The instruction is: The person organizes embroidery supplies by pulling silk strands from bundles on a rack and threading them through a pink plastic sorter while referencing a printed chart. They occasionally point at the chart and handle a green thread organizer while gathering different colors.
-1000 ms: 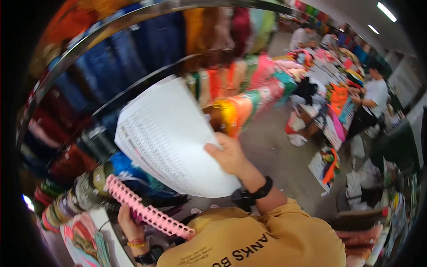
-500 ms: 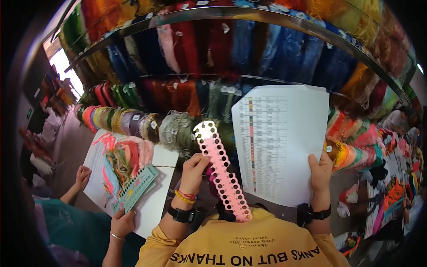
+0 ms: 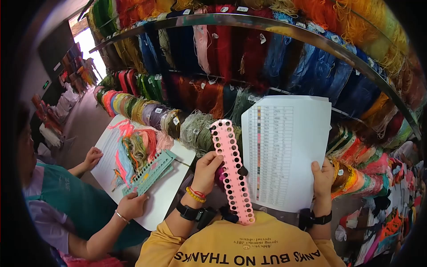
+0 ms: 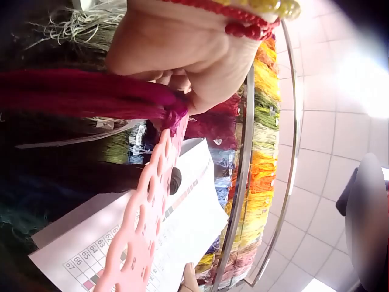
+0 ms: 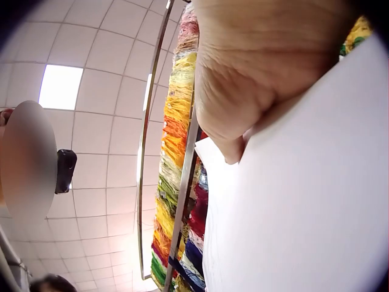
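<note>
My left hand (image 3: 205, 174) pinches a long pink thread-holder card (image 3: 234, 171) by its upper left edge, with rows of holes down both sides. In the left wrist view, a magenta thread bundle (image 4: 91, 97) is knotted through the card near my fingers, and a dark thread bundle (image 4: 115, 176) is looped on lower down. On the other side, my right hand (image 3: 323, 178) grips a few printed sheets (image 3: 307, 142) at their right edge, thumb on the front. The top sheet carries a table of numbers beside a column of colour swatches. It stands upright, just right of the card.
Racks of coloured thread skeins (image 3: 280, 49) on metal rails (image 3: 213, 20) fill the space ahead. At left, a person in a teal apron (image 3: 75, 196) holds a white board (image 3: 149, 218) bearing thread bundles (image 3: 133, 151) and green thread-holder cards (image 3: 155, 169). Piled goods lie at lower right.
The head view has swung left from the room's worktables to the thread racks. My sheets, earlier tilted and raised, now stand upright beside the pink card, which has become steeper.
</note>
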The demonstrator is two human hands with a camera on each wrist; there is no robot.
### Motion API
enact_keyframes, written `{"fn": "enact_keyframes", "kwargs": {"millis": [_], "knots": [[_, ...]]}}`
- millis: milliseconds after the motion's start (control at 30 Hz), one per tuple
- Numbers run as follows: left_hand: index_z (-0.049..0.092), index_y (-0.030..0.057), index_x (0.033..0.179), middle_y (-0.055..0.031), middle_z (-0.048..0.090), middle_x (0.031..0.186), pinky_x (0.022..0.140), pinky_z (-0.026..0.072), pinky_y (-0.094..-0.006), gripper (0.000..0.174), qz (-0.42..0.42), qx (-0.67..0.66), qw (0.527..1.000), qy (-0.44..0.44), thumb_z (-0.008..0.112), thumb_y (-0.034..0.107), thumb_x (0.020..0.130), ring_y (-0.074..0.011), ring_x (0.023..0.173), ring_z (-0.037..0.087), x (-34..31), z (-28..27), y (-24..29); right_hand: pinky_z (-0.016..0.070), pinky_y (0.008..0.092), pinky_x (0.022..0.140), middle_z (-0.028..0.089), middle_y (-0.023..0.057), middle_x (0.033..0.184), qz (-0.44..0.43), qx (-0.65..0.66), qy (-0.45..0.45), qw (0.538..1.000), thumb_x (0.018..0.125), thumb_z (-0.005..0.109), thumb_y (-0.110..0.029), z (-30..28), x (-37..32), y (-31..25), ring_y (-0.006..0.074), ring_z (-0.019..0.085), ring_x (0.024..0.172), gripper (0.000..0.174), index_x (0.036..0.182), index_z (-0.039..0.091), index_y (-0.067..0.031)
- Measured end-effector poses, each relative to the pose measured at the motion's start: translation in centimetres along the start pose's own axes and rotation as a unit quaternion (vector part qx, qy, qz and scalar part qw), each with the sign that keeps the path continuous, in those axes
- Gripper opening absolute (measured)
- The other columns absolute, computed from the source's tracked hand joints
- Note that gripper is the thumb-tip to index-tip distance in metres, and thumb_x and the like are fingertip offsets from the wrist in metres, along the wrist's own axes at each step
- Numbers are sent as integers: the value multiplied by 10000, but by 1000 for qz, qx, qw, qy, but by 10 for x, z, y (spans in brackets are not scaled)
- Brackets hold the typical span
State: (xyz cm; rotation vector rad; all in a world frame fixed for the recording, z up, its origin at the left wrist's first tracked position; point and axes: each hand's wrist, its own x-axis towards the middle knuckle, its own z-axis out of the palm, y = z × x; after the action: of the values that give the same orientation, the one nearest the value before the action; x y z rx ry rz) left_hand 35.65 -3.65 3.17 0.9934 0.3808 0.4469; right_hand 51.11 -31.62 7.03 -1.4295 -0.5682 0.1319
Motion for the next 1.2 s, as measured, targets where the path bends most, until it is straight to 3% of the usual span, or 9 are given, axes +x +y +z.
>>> {"fn": "enact_keyframes", "kwargs": {"millis": [267,600,900,1200], "knots": [[545,20,1074,-22,614,884,703,465,-206,209,42,18,999,3,544,80,875,-74,777,575,-2,-6,0,437,222,731,611,44,938,2,-10,-1,1000,888,547,-148,12,4,8,82,542,811,250,1050,550,43],[553,22,1048,-10,605,865,693,471,-206,187,36,22,999,0,551,72,868,-67,764,570,-3,-13,7,438,224,747,607,55,963,14,8,-7,1000,890,545,-167,24,0,15,89,546,823,277,1076,546,38],[570,52,934,17,568,812,638,444,-192,74,9,-35,999,15,536,94,882,-56,703,525,4,-11,10,436,221,721,607,45,939,19,-5,11,1000,884,550,-171,24,-2,16,84,541,797,273,1058,549,39],[587,32,867,33,542,770,633,392,-173,122,31,-32,999,29,557,147,889,-36,684,473,14,-16,7,440,222,713,609,46,932,22,4,17,1000,885,551,-159,29,-2,13,79,542,791,254,1048,553,37]]}}
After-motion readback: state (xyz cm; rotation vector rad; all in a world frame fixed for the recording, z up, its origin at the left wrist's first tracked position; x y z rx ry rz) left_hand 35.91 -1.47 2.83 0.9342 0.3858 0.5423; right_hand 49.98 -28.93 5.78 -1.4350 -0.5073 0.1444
